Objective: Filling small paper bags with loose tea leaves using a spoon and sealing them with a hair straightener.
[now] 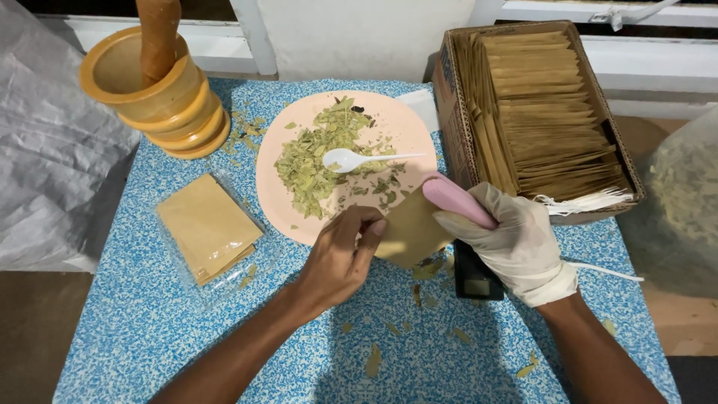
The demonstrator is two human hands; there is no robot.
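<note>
One brown sachet (pixel 407 228) sits between two hands, just near of the pink plate (pixel 277 202), its long axis running from near left to far right. The bare left hand (pixel 340 258) pinches its left edge; the gloved right hand (pixel 516 243) grasps a pink sealer (pixel 456 200) over its far corner. One white spoon (pixel 359 158) lies on the leaves (pixel 307 161). A clear packet (pixel 209 228) of sachets lies left; a cardboard box (pixel 452 97) of many stands far right. One mortar (pixel 161 93) stands far left.
</note>
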